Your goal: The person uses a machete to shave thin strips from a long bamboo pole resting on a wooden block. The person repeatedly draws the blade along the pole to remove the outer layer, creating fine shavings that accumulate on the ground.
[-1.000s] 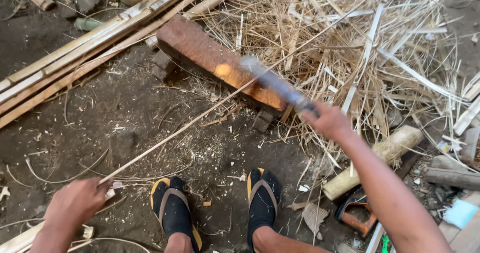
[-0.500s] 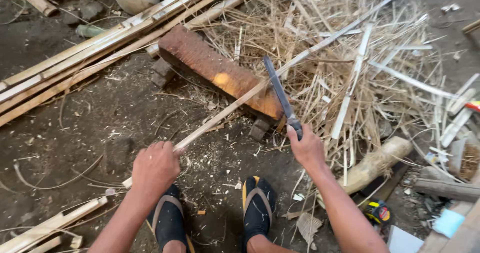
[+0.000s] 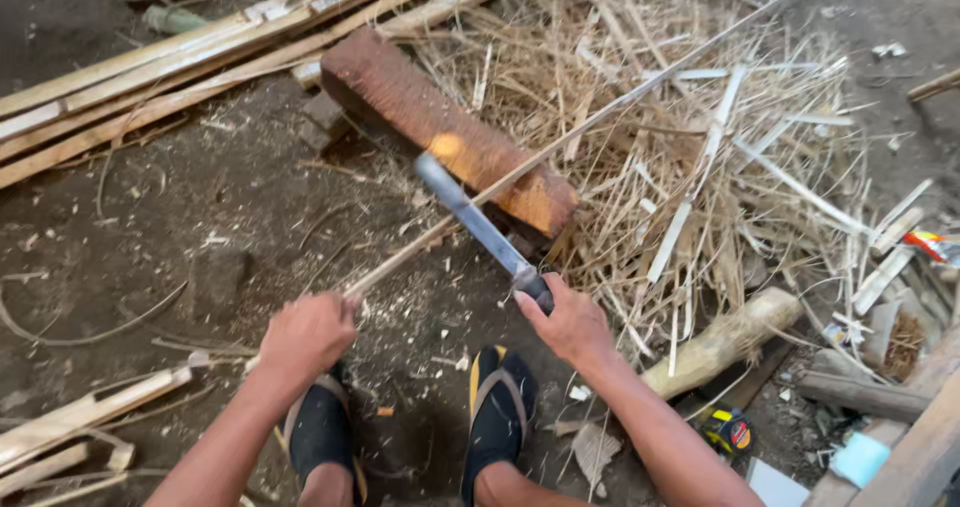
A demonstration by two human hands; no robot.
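Two grips: left hand on strip, right hand on knife

Bare forearms (black-and-yellow sandals)

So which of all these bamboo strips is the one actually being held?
The long thin strip gripped by the left hand, running diagonally over the wooden block. The knife in the right hand crosses it; other strips lie loose.
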